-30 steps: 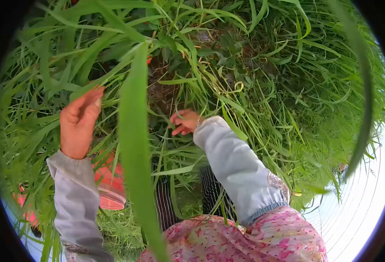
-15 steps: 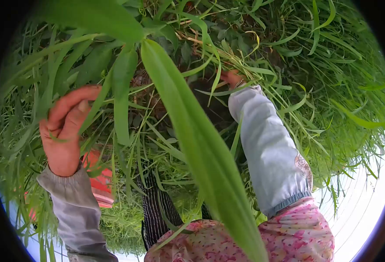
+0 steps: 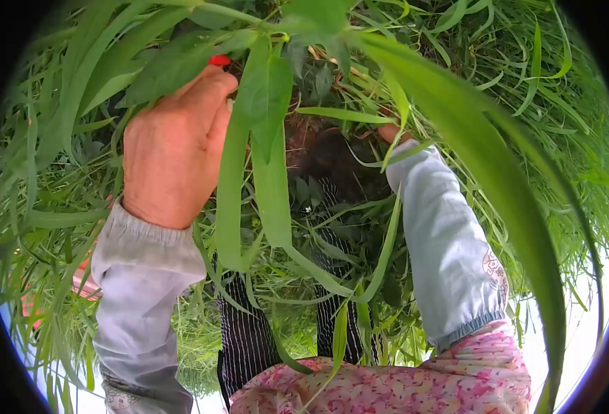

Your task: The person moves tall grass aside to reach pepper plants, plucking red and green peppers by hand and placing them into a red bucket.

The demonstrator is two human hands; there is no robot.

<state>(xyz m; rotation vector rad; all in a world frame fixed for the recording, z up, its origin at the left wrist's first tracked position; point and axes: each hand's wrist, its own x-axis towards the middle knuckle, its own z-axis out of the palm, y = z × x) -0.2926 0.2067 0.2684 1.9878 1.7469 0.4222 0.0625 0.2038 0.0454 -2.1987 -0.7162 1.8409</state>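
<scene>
My left hand (image 3: 173, 145) is raised into the tall plants at the upper left, its back toward me. The fingers and thumb are pressed together around a small red fruit (image 3: 219, 61) that peeks out above the fingertips. Broad green leaves (image 3: 270, 138) hang right beside that hand. My right hand (image 3: 388, 131) reaches deep into the grass right of centre. Only a bit of it shows past the pale grey sleeve (image 3: 442, 234), and blades cover its fingers.
Dense tall grass (image 3: 525, 103) fills the whole view. A dark patch of bare soil (image 3: 332, 162) lies between my hands. A red container (image 3: 83, 284) shows low on the left behind my arm. Striped trousers (image 3: 246, 338) and a pink floral garment (image 3: 415, 386) are at the bottom.
My left hand has risen and moved right, from loosely open among the grass to closed at the red fruit. My right hand stays deep in the plants, shifted slightly right.
</scene>
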